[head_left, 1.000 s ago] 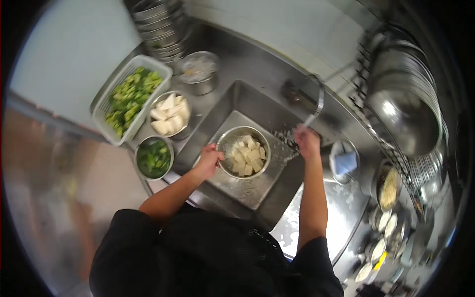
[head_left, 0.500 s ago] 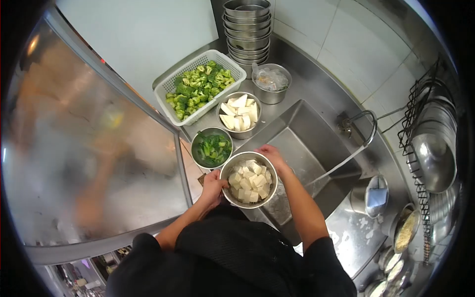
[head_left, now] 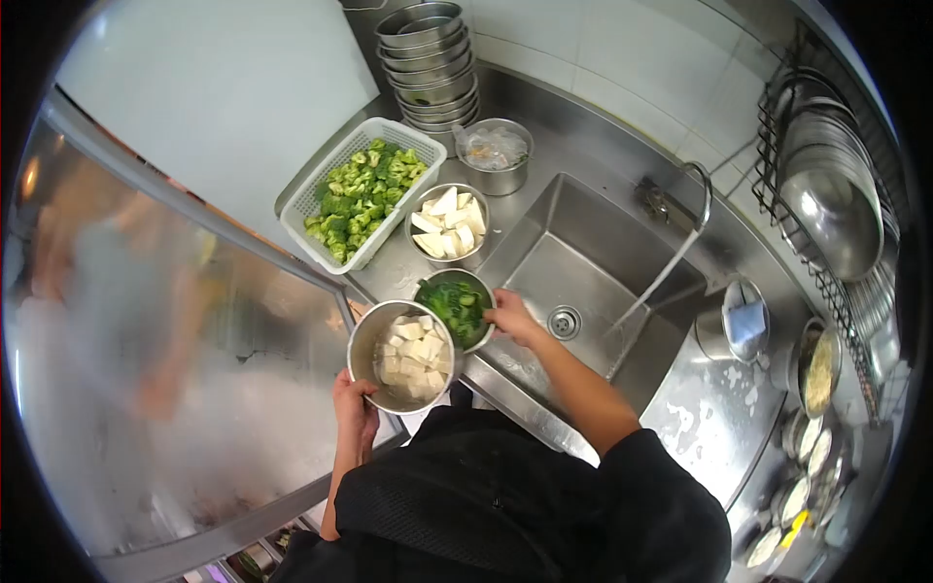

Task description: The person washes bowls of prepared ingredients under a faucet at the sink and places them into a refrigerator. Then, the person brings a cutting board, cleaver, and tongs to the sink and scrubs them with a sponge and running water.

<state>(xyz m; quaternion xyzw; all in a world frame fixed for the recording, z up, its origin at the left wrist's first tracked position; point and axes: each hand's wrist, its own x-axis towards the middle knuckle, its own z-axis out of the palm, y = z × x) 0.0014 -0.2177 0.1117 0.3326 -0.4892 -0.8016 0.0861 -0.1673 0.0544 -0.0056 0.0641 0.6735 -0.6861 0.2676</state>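
Two hands show in the head view, each with a steel vessel. The left hand (head_left: pixel 356 403) is bent around the lower left side of the deep bowl (head_left: pixel 366 342), thumb over the rim; the hidden fingers may support it beneath. This bowl is at the counter's front edge, near the person's body, its white cubes (head_left: pixel 418 361) gathered toward the right. The right hand (head_left: pixel 513 319) is partly curled, pinching the rim of the greens bowl (head_left: pixel 480 284) just beside it. Whether the two vessels touch, or the second is lifted, I cannot tell.

With one hand at its side, the deep bowl could tip if its contents slide or the thumb slips, perhaps dropping cubes to the floor. A knock between rims could spill leafy greens (head_left: pixel 453 306), or push their bowl against the pot of white wedges (head_left: pixel 457 258) behind.
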